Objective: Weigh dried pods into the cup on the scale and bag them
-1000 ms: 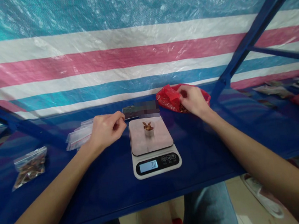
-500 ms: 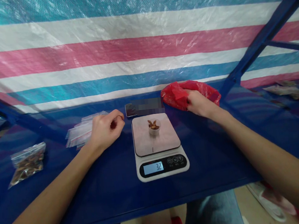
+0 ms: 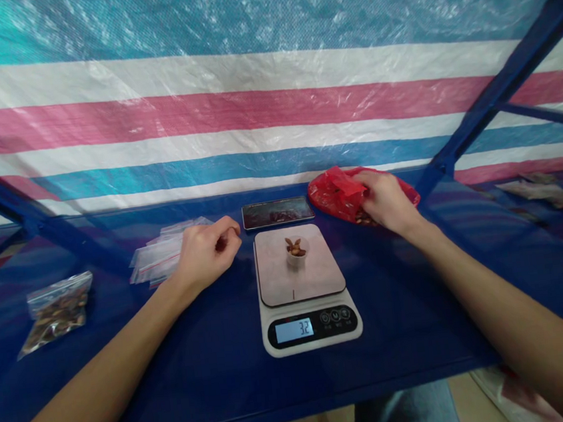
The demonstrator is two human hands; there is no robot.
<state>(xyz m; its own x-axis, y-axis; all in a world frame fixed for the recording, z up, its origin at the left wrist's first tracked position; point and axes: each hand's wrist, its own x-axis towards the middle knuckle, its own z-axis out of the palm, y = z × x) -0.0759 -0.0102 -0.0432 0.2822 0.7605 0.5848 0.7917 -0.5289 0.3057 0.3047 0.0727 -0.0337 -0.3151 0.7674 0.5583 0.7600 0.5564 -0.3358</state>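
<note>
A white kitchen scale (image 3: 307, 302) stands on the blue table, its display reading 32. On its platform sits a small white cup (image 3: 296, 252) with brown pieces in it. My left hand (image 3: 206, 249) rests on the table left of the scale, its fingers curled into a loose fist with nothing visible in them. Its knuckles lie beside a pile of clear zip bags (image 3: 163, 257). My right hand (image 3: 387, 201) reaches into a red plastic bag (image 3: 336, 194) behind the scale on the right, fingers pinched among the brown pieces inside.
A dark phone (image 3: 277, 212) lies flat just behind the scale. A filled clear bag of brown pieces (image 3: 55, 313) lies at the far left. Blue frame bars (image 3: 495, 91) rise at both sides before a striped tarp. More items lie at the far right edge (image 3: 545, 183).
The scale reading went from 28 to 32. My right hand stayed at the red bag, shifting within it. My left hand kept its place beside the scale.
</note>
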